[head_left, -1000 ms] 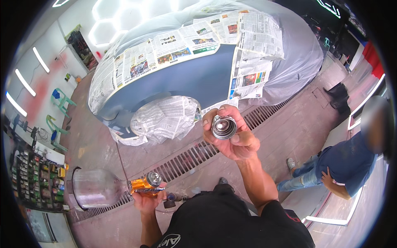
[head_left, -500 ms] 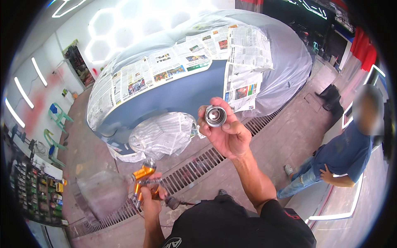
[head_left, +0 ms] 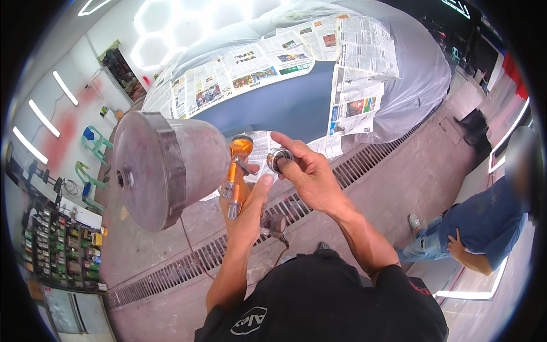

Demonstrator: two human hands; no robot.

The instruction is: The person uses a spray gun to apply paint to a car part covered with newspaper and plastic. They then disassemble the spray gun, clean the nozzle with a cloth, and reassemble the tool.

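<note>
My left hand (head_left: 245, 219) is wrapped round the grip of an orange spray gun (head_left: 241, 149). A large, dull grey paint cup (head_left: 199, 151) sticks out to the left of the gun, its lid facing left. My right hand (head_left: 316, 185) pinches a silver ring-shaped air cap (head_left: 273, 162) between thumb and fingers, with the index finger stretched out above it. The cap is just right of the gun's front end, apart from it. Below the left hand hangs a round fitting (head_left: 277, 223) with the air hose.
Ahead stands a car covered in plastic sheeting (head_left: 413, 74) and newspaper (head_left: 364, 51), with a blue-grey panel (head_left: 279, 102) exposed. A floor grate (head_left: 364, 157) runs diagonally across. A person (head_left: 473, 222) stands at the right. Green stools (head_left: 94, 145) and a rack of cans (head_left: 62, 245) are left.
The spray gun has been raised from low left and its cup turned lid-out toward the left. My right hand has moved slightly down and left, bringing the air cap close to the gun.
</note>
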